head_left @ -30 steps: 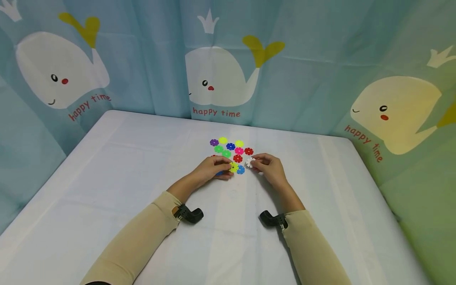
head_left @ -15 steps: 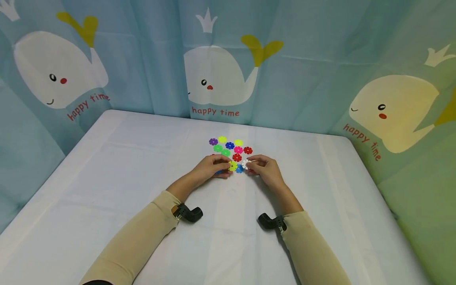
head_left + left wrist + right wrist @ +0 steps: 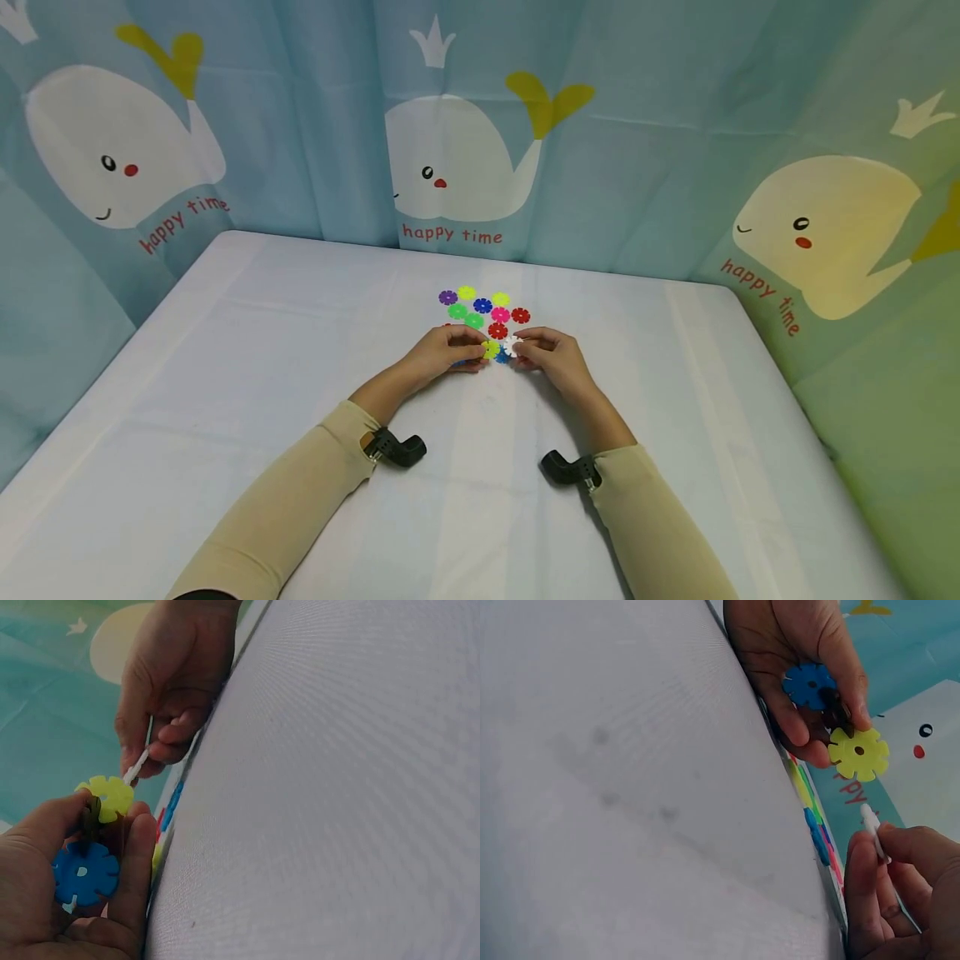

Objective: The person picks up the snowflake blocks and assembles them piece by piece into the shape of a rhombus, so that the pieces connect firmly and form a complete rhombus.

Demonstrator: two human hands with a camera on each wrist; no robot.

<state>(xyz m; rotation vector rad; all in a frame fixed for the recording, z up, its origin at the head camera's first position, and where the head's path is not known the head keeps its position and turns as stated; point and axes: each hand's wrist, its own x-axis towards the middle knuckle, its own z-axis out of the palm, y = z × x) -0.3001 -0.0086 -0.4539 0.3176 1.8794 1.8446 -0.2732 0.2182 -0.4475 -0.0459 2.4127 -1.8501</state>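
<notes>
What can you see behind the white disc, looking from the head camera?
Part of a blue disc lying on the table shows behind the white disc. The rest of it is covered, and anything else there cannot be seen.

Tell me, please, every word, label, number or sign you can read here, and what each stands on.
"happy time": curtain, below the left whale.
"happy time": curtain, below the middle whale.
"happy time": curtain, below the right whale.
"ppy": curtain, right wrist view; partly hidden.
No text is legible on the yellow disc, blue disc or white disc.
</notes>
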